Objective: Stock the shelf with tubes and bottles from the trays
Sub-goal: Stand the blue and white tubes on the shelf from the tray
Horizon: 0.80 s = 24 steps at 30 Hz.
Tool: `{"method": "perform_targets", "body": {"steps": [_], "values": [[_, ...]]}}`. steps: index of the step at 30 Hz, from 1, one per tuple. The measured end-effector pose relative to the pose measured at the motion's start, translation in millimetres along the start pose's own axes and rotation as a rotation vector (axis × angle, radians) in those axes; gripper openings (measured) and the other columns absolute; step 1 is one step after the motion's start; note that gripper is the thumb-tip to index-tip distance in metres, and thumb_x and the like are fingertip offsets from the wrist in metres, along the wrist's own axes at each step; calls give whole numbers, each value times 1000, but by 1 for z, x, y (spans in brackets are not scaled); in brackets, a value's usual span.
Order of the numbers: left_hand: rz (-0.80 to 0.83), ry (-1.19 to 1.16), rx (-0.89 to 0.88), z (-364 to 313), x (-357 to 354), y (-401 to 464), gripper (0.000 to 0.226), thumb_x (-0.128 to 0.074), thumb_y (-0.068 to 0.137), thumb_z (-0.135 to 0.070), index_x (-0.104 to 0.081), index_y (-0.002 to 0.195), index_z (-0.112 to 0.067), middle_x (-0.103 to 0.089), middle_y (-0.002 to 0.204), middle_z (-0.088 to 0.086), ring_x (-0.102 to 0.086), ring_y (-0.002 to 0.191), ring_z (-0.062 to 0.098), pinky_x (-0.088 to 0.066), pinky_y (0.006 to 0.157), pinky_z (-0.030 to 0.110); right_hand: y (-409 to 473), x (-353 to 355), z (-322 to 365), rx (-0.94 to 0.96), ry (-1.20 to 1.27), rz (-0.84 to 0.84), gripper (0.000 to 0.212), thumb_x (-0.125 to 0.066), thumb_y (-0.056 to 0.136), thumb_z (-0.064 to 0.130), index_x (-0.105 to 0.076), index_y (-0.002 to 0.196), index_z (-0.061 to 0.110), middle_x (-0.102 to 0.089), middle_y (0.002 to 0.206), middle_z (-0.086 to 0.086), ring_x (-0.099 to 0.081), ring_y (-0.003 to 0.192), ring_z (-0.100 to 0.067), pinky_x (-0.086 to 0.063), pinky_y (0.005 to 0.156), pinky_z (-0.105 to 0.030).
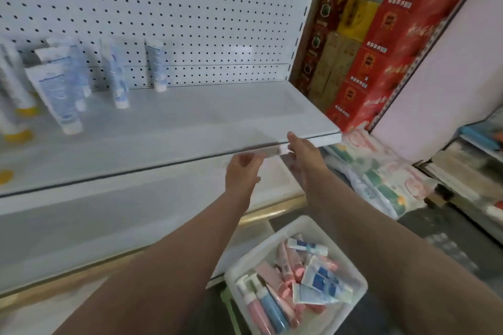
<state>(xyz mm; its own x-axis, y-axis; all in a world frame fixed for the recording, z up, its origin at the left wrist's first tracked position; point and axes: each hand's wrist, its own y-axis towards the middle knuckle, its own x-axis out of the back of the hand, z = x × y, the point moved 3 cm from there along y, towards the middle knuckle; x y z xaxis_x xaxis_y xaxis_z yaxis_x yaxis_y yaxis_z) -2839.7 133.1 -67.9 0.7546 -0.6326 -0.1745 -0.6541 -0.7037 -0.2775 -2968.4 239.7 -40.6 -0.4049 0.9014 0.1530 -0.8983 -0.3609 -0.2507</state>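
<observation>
- white metal shelf board (168,119) w/ pegboard back: the landmark; its left part already carries upright white-and-blue tubes (55,95), right part bare; judged: the item in hand belongs on that bare stretch, stood on its cap in line w/ the others
- clear plastic tray (296,275), below the shelf's right end, on the floor side: holds pink, blue & white tubes and bottles lying loose; plenty left to stock
- both forearms reach up & fwd from under the shelf's front edge, hands close together just at that edge
- left hand (243,168): fingers curled, palm turned up; seems to pinch one end of a small white item (268,152) at the shelf edge; motion blur, so type of item unclear
- right hand (302,148): fingers extended along the item's other end, thumb up; whether it grips or only steadies — can't tell
- to do it well (judgement): lift clear of the front lip first; set down gently; let go only once it stands
</observation>
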Motion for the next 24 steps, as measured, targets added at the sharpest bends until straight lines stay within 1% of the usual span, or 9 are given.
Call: {"method": "perform_targets", "body": {"steps": [5,7,9,11,12,15,18,21,24], "values": [[64,-62,176,79,-62,-14,37,-76,84,-41,-61,107,-16,-63,113,6,-62,103,21,-56,92,45,-4,86,-51,-55,-75,-49,41,-62,91,54,-62,113,19,-53,87,7,-51,77,-12,-42,63,-27],[47,7,212,114,-76,-22,43,-77,81,-46,-63,108,-15,-65,111,8,-63,102,24,-56,91,47,-5,113,-79,-113,-85,-80,37,-64,91,50,-63,109,18,-54,80,6,-50,68,-11,-39,58,-25],[29,77,261,146,-84,-32,43,-77,74,-51,-67,97,-15,-66,101,10,-65,98,30,-55,92,49,-6,136,-110,-197,-114,-91,39,-66,89,52,-64,107,18,-55,83,2,-51,68,-13,-40,56,-26],[19,189,330,178,-85,-40,41,-73,67,-55,-67,78,-17,-69,92,12,-67,97,35,-55,92,49,-10,153,-143,-282,-148,-97,43,-65,89,54,-63,112,17,-56,95,-1,-54,80,-16,-48,60,-29],[40,244,362,187,-86,-47,41,-73,69,-56,-67,74,-16,-70,91,13,-68,94,35,-56,90,46,-13,159,-159,-329,-143,-103,45,-66,89,54,-63,115,18,-58,101,-2,-57,89,-18,-54,69,-34],[56,255,431,221,-85,-61,33,-73,81,-51,-69,77,-18,-70,86,8,-69,92,34,-56,91,46,-18,172,-203,-433,-129,-113,47,-68,88,52,-62,120,17,-63,111,-5,-61,103,-25,-54,97,-46],[97,291,513,250,-84,-68,35,-72,85,-49,-70,87,-15,-71,81,7,-70,82,28,-56,84,41,-27,176,-246,-511,-138,-127,45,-66,90,51,-64,118,16,-64,101,-2,-62,97,-23,-53,97,-44],[134,308,597,282,-83,-69,47,-75,75,-58,-72,89,-12,-71,89,21,-67,73,25,-57,77,40,-39,176,-285,-601,-145,-120,40,-64,93,49,-63,118,17,-63,96,3,-61,96,-20,-52,94,-40],[140,336,651,305,-79,-78,40,-73,83,-53,-73,95,-15,-73,93,11,-69,78,24,-57,69,35,-44,178,-314,-641,-271,-105,38,-57,98,46,-64,117,14,-61,102,-3,-57,95,-24,-49,92,-36]]}}
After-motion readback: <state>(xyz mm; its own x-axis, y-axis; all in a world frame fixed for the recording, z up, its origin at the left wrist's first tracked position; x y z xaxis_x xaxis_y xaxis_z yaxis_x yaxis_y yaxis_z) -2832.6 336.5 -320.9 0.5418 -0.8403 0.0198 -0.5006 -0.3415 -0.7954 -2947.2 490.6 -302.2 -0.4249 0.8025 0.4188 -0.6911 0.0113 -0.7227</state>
